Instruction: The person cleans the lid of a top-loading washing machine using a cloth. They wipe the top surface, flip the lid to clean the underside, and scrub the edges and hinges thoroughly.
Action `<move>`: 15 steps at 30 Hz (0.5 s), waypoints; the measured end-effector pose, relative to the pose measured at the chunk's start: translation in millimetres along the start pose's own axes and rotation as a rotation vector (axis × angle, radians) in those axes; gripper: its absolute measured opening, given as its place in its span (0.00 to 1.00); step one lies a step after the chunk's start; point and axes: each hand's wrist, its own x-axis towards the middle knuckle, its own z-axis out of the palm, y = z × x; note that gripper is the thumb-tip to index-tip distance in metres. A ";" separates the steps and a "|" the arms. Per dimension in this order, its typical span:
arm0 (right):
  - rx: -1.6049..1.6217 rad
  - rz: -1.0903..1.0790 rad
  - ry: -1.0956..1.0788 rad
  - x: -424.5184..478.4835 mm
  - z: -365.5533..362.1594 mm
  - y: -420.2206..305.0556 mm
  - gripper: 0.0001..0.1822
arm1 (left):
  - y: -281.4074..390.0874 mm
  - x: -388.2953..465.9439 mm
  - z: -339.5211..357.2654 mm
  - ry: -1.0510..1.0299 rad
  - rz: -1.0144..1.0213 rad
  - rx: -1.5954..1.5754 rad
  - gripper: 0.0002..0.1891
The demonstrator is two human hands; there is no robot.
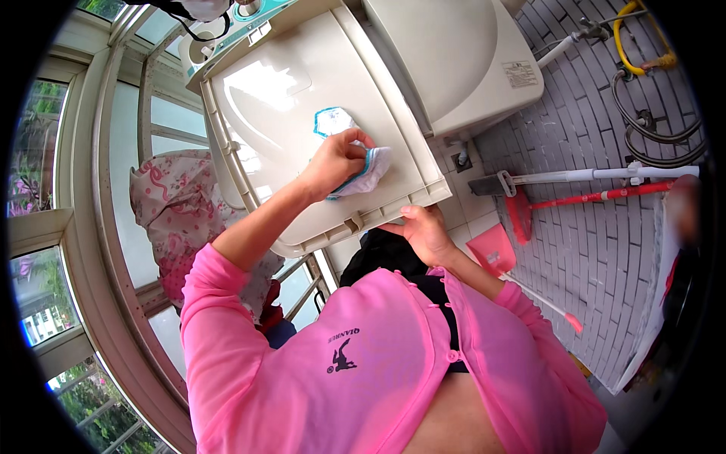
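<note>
My left hand [340,159] pinches a white cloth with teal trim [368,173] against a glossy beige plastic lid [295,68] of a washing machine. Just beyond the fingers, a white patch with a teal edge [333,121] shows on the lid; whether it is more of the cloth or its reflection, I cannot tell. My right hand [425,230] grips the lid's near edge at its right corner, thumb on top and the other fingers partly hidden beneath.
Teal-and-beige machine controls [244,20] lie beyond the lid, and another beige appliance section [459,62] at right. Floral fabric [176,198] hangs at left by the windows. A squeegee [488,184], red brush [517,218], pink dustpan [493,249] and hoses [652,133] are along the right wall.
</note>
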 end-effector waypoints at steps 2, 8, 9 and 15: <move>-0.002 0.002 0.018 -0.6 0.6 0.4 0.24 | -5.6 5.3 14.4 -0.093 0.144 0.170 0.16; -0.005 -0.013 0.024 -2.4 10.4 -4.8 0.19 | -14.0 0.0 21.3 -0.262 0.471 0.590 0.13; 0.006 -0.013 0.021 -2.2 4.9 -2.6 0.17 | -13.0 -3.5 16.6 -0.295 0.433 0.647 0.11; 0.042 0.002 0.061 -1.2 6.3 -0.6 0.09 | -13.2 -20.6 -7.3 -0.440 0.343 0.822 0.08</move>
